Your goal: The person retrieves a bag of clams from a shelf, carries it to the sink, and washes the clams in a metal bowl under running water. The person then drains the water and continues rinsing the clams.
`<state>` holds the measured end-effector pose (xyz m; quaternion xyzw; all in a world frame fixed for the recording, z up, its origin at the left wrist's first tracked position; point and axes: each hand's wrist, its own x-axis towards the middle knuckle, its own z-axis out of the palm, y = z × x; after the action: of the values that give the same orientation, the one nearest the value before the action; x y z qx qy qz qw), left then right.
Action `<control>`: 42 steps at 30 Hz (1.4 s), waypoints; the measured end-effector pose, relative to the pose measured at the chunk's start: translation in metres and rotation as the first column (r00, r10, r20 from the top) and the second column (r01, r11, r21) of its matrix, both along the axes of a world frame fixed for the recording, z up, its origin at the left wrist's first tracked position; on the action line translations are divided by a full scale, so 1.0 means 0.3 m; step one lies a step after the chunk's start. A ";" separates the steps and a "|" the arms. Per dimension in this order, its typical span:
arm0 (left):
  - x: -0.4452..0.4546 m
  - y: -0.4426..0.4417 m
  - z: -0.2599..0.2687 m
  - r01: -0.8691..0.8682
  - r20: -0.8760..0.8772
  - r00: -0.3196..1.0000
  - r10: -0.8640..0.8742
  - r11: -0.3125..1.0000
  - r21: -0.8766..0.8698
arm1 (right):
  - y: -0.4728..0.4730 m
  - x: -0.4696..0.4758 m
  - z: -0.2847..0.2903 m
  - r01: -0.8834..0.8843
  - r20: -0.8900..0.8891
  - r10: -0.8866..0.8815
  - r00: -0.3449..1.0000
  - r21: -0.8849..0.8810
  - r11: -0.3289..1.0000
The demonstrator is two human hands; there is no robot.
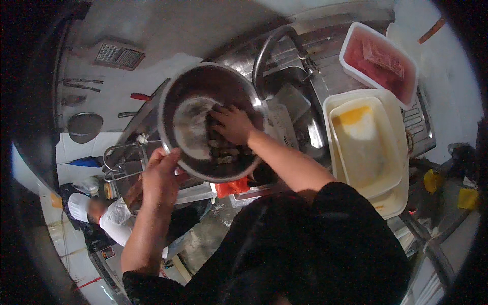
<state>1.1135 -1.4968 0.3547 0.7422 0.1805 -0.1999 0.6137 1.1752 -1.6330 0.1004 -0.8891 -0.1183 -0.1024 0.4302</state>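
Note:
A large round stainless steel bowl is tilted in front of me, its inside facing up. My left hand grips its rim at the near left, the thumb over the edge. Inside the bowl, my right hand reaches in with its fingers apart, touching dark, wet-looking pieces gathered on the right side. What the pieces are is too dark to tell. A paler patch of the bowl's bottom shows to their left.
A curved faucet and a sink with containers inside lie right of the bowl. Nested cream plastic tubs and a white tub of reddish contents stand farther right. A grater hangs on the wall. A person in a white cap is at lower left.

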 end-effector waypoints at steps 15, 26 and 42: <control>-0.225 -0.018 -0.648 -0.194 -0.221 0.972 0.085 0.821 -0.537 | -0.556 -0.460 0.096 0.446 0.099 -0.438 0.894 -0.083 0.891; -0.224 -0.083 -0.652 -0.223 -0.275 0.960 0.055 0.746 -0.628 | -0.515 -0.639 0.129 0.692 -0.730 0.251 0.636 0.683 0.232; -0.309 0.272 -0.607 -0.064 -0.052 0.998 0.041 0.797 -0.600 | -0.301 -0.632 0.051 0.694 -0.682 0.170 0.711 0.719 -0.016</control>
<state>1.0207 -1.4152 0.1728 0.5003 0.1392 -0.2430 0.8193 0.9857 -1.7234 0.1156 -0.3203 0.3186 0.0473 0.8909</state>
